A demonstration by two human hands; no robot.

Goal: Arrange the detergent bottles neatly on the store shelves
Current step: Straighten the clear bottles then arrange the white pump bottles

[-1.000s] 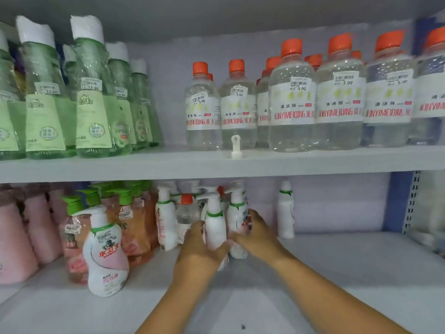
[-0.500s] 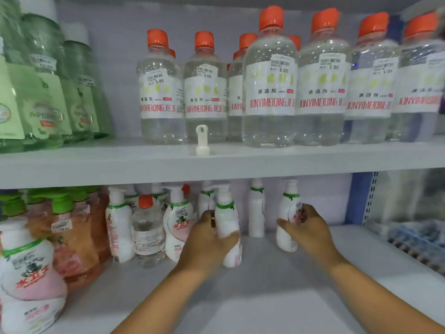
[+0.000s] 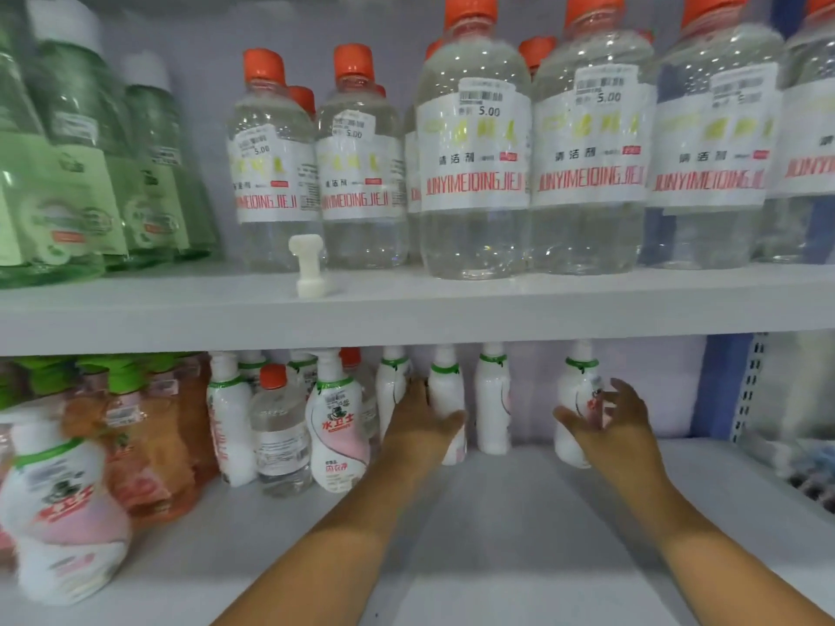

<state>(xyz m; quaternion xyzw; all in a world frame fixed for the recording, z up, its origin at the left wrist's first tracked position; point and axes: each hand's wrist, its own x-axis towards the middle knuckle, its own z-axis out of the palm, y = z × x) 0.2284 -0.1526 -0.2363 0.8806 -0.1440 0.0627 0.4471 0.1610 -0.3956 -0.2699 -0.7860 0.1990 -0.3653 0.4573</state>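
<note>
On the lower shelf (image 3: 497, 535) stands a back row of small white detergent bottles with green collars. My left hand (image 3: 420, 422) grips one of them (image 3: 447, 390), thumb across its front. Further right, my right hand (image 3: 603, 422) lies with splayed fingers around another white bottle (image 3: 574, 386) that stands upright on the shelf; its thumb is in front and its fingers are to the right. A third white bottle (image 3: 492, 408) stands between the two hands.
Left of my hands are a pink-and-white bottle (image 3: 336, 436), a small clear bottle (image 3: 278, 436), orange bottles (image 3: 149, 445) and a large bottle (image 3: 58, 499) near the front edge. The upper shelf (image 3: 406, 318) carries clear orange-capped bottles (image 3: 474, 173), green bottles (image 3: 68, 173) and a loose white pump cap (image 3: 309, 264).
My right hand carried its white bottle to the right, set it down apart from the row, and its fingers have loosened. My left hand keeps its grip on its bottle. The view moved closer.
</note>
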